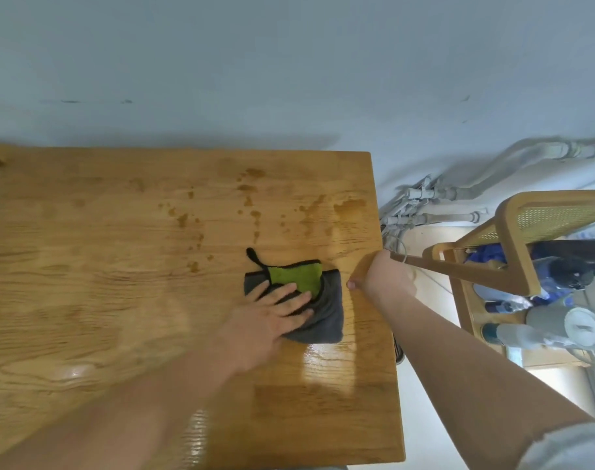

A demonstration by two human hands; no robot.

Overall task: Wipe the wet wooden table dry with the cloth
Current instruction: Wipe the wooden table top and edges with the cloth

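Your left hand (275,317) lies flat with fingers (291,301) spread apart, pressing the grey-and-green cloth (309,300) onto the wooden surface (103,283) near its right edge, while your right hand (387,274) braces on that edge, its fingers curled over the rim and out of sight, so their state can't be told. Droplets (252,201) sit beyond the cloth toward the far edge; a bunched, soaked cloth could smear them or push water off the rim.

The table (120,283) is grained wood with a glossy varnish and darker wet spots. The cloth (320,307) is soft, matt fabric.
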